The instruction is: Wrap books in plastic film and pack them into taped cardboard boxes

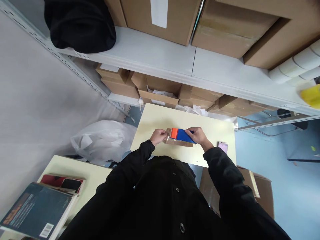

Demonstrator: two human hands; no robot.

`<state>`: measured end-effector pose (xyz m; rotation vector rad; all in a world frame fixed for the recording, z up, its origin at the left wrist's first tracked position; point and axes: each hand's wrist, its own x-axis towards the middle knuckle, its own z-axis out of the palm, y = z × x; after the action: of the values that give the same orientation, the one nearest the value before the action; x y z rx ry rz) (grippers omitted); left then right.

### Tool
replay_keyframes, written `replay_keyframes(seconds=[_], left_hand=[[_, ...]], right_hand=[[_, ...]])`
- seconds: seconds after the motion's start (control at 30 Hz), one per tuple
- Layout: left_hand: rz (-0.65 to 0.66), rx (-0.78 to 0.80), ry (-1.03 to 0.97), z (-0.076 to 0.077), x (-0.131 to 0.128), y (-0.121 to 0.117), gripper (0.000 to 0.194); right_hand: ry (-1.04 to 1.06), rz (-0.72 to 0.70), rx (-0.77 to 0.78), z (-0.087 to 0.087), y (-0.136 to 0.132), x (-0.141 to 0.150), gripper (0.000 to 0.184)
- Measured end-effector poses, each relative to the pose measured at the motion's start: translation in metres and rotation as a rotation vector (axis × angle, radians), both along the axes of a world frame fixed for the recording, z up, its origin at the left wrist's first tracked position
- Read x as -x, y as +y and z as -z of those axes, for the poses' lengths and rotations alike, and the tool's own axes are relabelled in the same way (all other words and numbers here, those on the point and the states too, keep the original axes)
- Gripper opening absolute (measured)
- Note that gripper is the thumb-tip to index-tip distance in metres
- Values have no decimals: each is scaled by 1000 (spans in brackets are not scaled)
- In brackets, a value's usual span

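Note:
My right hand [197, 135] is closed around the blue handle of a tape dispenser [183, 135], which has an orange section toward its left end. Beneath the dispenser a small cardboard box [180, 143] lies lengthwise on the pale table [152, 116]. At the left end of the box, my left hand [159, 136] has its fingers pinched together on shiny clear packing tape [169, 132]. Its fingertips are close to the dispenser's front, and exactly where the tape meets the box is too small to tell.
A phone [222, 147] lies at the table's right side. Behind it, a shelf [155, 50] holds cardboard boxes [160, 20] and a black bag [80, 25]. To the left are a white plastic bag [105, 140] and books [37, 210]; a carton [262, 196] stands lower right.

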<state>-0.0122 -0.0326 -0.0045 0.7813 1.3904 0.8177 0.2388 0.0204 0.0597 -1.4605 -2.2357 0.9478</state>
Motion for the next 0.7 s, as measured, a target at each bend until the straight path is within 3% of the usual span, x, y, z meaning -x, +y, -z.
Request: replay_keyframes(seconds=[0.3, 0.53, 0.7], left_hand=[[-35, 20, 37, 14, 33, -3, 33], [-30, 81, 34, 24, 40, -7, 37], [-28, 66, 125, 43, 35, -2, 31]], right_hand=[[-111, 13, -48, -6, 3, -31, 42], [-213, 21, -88, 2, 3, -37, 40], [-216, 40, -88, 8, 3, -35, 40]])
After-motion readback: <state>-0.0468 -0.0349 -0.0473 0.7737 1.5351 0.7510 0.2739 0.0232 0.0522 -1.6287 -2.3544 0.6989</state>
